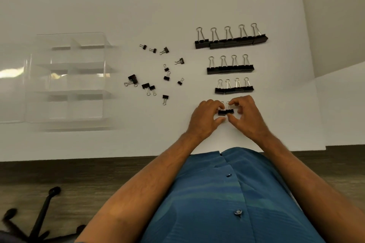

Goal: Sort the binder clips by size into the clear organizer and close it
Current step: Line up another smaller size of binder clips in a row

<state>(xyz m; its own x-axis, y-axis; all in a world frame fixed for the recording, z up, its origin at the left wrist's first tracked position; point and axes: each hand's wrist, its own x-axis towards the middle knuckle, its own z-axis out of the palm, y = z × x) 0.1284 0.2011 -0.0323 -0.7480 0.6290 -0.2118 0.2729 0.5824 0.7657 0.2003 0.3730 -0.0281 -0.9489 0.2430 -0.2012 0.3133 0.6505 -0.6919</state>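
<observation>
Our left hand (206, 116) and right hand (245, 113) pinch a short row of small black binder clips (226, 112) between fingertips on the white table (158, 16). Beyond them sit three sorted rows (230, 66); loose clips (156, 71) lie leftward, then the open clear plastic organizer (69, 79).

No readable text, labels, brand names, numbers or signs appear anywhere in this view.
</observation>
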